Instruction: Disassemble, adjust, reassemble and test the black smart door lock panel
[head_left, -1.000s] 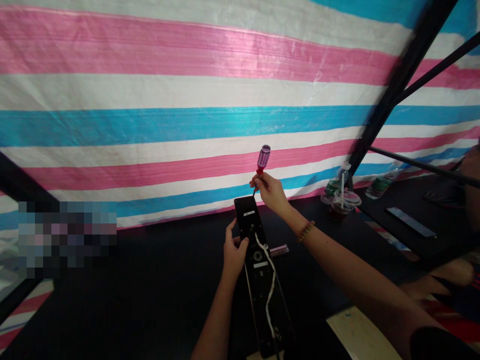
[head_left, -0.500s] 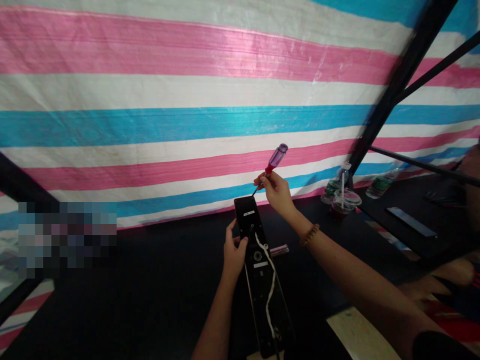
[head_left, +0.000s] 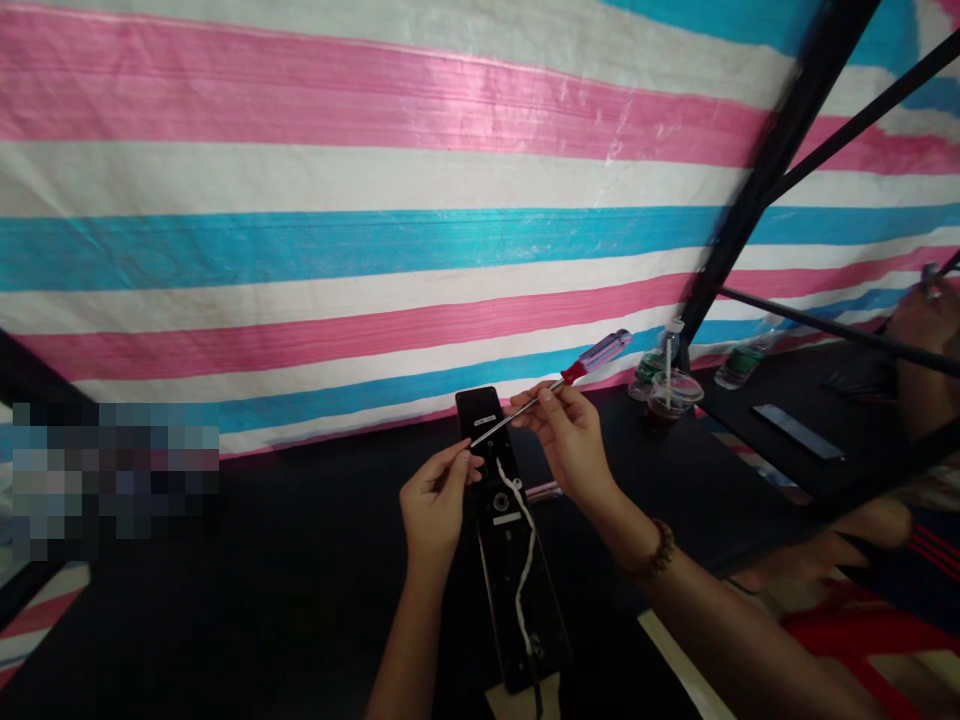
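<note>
A screwdriver (head_left: 598,355) with a clear purple handle and red collar slants over the panel, its handle up to the right. My right hand (head_left: 574,440) grips it by the metal shaft, just below the collar. At the shaft's tip, the thumb and fingers of my left hand (head_left: 439,495) are pinched together. Whether they hold the tip or some small part there is too small to tell. Beneath both hands lies a long black panel-shaped device (head_left: 501,560), its back facing up, with a white-wrapped cable (head_left: 529,550) running down it.
A pinkish clear object (head_left: 544,491) lies right of the device. Farther right stand a cup with a straw (head_left: 675,392) and plastic bottles (head_left: 741,366). A phone-like slab (head_left: 799,432) is on the neighbouring table, where another person (head_left: 926,350) sits. Striped sheeting (head_left: 375,245) hangs behind.
My left hand has let go of the device's edge and come up to the screwdriver's tip. The screwdriver has tilted from steep to flatter, its tip moving left off the device's top end.
</note>
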